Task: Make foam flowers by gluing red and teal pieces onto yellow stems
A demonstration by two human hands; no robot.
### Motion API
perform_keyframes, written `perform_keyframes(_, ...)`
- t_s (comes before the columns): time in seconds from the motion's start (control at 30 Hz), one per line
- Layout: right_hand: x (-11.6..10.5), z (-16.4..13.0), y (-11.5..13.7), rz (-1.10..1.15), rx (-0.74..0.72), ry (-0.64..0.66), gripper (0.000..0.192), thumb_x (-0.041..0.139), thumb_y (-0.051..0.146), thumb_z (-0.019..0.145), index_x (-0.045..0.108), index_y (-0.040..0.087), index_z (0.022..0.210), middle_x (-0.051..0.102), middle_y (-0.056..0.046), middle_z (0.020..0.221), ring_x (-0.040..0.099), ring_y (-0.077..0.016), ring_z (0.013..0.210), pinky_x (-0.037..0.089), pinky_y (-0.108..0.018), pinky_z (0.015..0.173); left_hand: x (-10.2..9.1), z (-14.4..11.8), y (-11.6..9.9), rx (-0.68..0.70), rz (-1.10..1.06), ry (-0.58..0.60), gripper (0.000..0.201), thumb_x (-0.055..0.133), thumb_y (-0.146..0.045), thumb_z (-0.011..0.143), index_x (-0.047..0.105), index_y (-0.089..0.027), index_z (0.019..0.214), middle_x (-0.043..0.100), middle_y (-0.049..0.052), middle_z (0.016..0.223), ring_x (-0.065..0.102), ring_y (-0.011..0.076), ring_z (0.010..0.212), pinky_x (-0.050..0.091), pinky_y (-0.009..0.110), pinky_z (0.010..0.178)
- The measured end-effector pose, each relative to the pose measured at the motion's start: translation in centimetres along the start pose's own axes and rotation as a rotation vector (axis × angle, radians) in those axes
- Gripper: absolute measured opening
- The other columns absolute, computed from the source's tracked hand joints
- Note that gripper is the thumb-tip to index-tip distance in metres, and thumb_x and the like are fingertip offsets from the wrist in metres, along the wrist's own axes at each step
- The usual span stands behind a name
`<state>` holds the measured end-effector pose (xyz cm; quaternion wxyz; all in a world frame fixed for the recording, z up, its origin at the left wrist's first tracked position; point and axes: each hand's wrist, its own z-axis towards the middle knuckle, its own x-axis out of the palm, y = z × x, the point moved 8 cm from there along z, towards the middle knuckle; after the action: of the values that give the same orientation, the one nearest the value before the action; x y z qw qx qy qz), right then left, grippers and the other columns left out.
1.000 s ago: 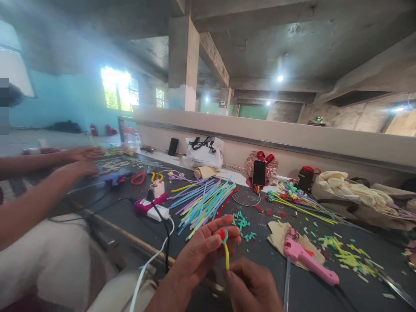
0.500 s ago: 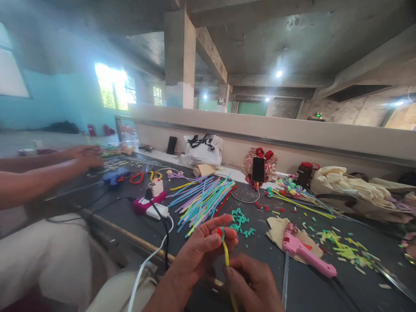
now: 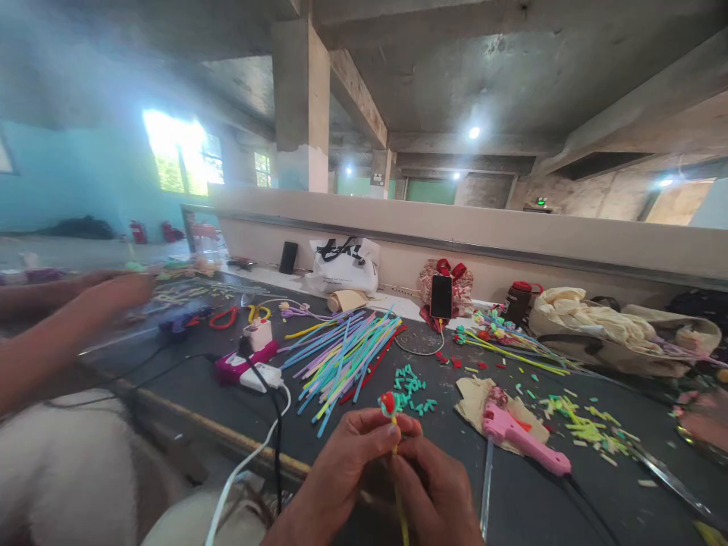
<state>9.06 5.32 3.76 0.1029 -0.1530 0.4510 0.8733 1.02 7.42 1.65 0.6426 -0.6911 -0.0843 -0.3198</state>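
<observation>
Clearly, everything here can be placed from the pink glue gun (image 3: 526, 440), lying on the dark counter (image 3: 531, 508). Left of it, the left hand (image 3: 356, 451) and right hand (image 3: 435, 474) share one yellow stem (image 3: 402, 516) topped by a small red-and-green head (image 3: 389, 403). The left fingers pinch just under the head; the right fingers close on the stem lower down, touching or nearly touching the left ones. The head pokes up past the fingertips, while the stem runs down toward the person and leaves view at the bottom. Its long axis looks almost upright; how far it leans in depth I cannot tell. Of the two, the right hand is nearer the gun.

A thin clear rod (image 3: 487, 489) stretches from under the gun toward the person, so it lies between gun and right hand, with a strip of dark surface short of it. Brown paper (image 3: 469, 406) sits under the gun's front end. Green snippets (image 3: 412, 383) lie left of the gun, just beyond the head, and a loose pile of coloured stems (image 3: 353, 356) spreads farther left. Yellow-green clippings (image 3: 569, 417) flank the gun's right side. Well left of the gun, the counter's worn near edge (image 3: 227, 432) slants toward the hands; beneath them it is hidden.
</observation>
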Motion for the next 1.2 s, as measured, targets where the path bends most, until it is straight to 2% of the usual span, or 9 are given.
perform_keyframes(0.2,-1.5,0.0,0.7,-0.211,-0.006,0.139,0.017,0.045,0.026,0.079,0.061,0.019,0.08,0.062,-0.001,0.066,0.056,-0.0116,0.058,0.04,-0.017,0.054,-0.9,-0.7,-2.4,0.114,0.321,-0.224,0.015,0.068,-0.029,0.057,0.069,-0.014,0.062,0.063,0.001,0.059,0.051,0.0126,0.059,0.036,0.022,0.06)
perform_keyframes(0.3,-3.3,0.1,0.8,-0.252,0.036,0.112,0.017,0.046,0.027,0.078,0.062,0.02,0.078,0.061,0.0,0.063,0.056,-0.0112,0.054,0.039,-0.017,0.051,-0.8,-0.8,-3.1,0.126,0.448,-0.265,0.017,0.068,-0.03,0.056,0.067,-0.013,0.056,0.055,-0.003,0.05,0.042,0.0098,0.051,0.032,0.02,0.052)
perform_keyframes(0.4,-4.7,0.4,0.7,-0.21,0.073,0.027,0.019,0.048,0.029,0.076,0.063,0.02,0.07,0.057,0.002,0.054,0.052,-0.0102,0.048,0.037,-0.017,0.045,-0.3,-0.6,-2.8,0.105,0.502,-0.239,0.019,0.069,-0.031,0.053,0.064,-0.012,0.053,0.047,-0.004,0.048,0.036,0.0085,0.049,0.028,0.02,0.047)
perform_keyframes(0.47,-5.1,0.6,0.6,-0.168,0.101,0.022,0.018,0.05,0.028,0.075,0.063,0.019,0.068,0.056,0.002,0.053,0.05,-0.0098,0.047,0.037,-0.017,0.043,0.0,-0.6,-2.6,0.118,0.511,-0.219,0.02,0.067,-0.031,0.056,0.064,-0.012,0.055,0.045,-0.004,0.049,0.034,0.0086,0.049,0.027,0.02,0.047)
perform_keyframes(0.6,-5.4,1.2,0.2,-0.05,0.201,0.094,0.014,0.055,0.022,0.072,0.062,0.017,0.083,0.058,0.0,0.066,0.05,-0.0096,0.053,0.039,-0.019,0.048,0.6,-0.7,-2.2,0.106,0.552,-0.176,0.018,0.063,-0.03,0.061,0.062,-0.013,0.055,0.042,-0.005,0.049,0.032,0.0083,0.049,0.026,0.02,0.046)
perform_keyframes(0.7,-5.2,1.7,0.4,0.032,0.214,0.182,0.036,0.06,0.023,0.067,0.055,0.02,0.102,0.057,-0.001,0.082,0.049,-0.0086,0.056,0.039,-0.019,0.048,1.2,-0.6,-2.1,0.114,0.601,-0.135,0.018,0.061,-0.029,0.062,0.062,-0.013,0.054,0.043,-0.005,0.049,0.034,0.0088,0.05,0.026,0.019,0.047)
perform_keyframes(0.83,-4.6,2.2,1.3,-0.021,0.144,0.296,0.049,0.064,0.02,0.062,0.05,0.024,0.108,0.055,-0.001,0.092,0.051,-0.0093,0.063,0.041,-0.019,0.052,2.0,-0.6,-1.9,0.166,0.757,-0.079,0.016,0.055,-0.023,0.066,0.063,-0.014,0.055,0.048,-0.003,0.053,0.041,0.0112,0.055,0.03,0.02,0.052)
perform_keyframes(0.97,-4.1,2.5,2.4,-0.069,0.04,0.364,0.04,0.065,0.021,0.063,0.055,0.024,0.101,0.054,0.0,0.092,0.049,-0.0082,0.061,0.039,-0.018,0.05,2.2,-0.8,-1.5,0.176,0.838,-0.053,0.015,0.053,-0.019,0.067,0.062,-0.015,0.055,0.048,-0.003,0.054,0.042,0.0112,0.055,0.031,0.02,0.053)
perform_keyframes(1.2,-4.3,2.5,2.2,-0.099,-0.004,0.318,0.022,0.065,0.021,0.065,0.061,0.021,0.088,0.054,0.001,0.077,0.05,-0.0099,0.065,0.038,-0.02,0.057,2.5,-0.8,-1.2,0.126,0.804,-0.003,0.015,0.053,-0.023,0.069,0.06,-0.015,0.058,0.046,-0.003,0.057,0.04,0.0108,0.057,0.03,0.02,0.053)
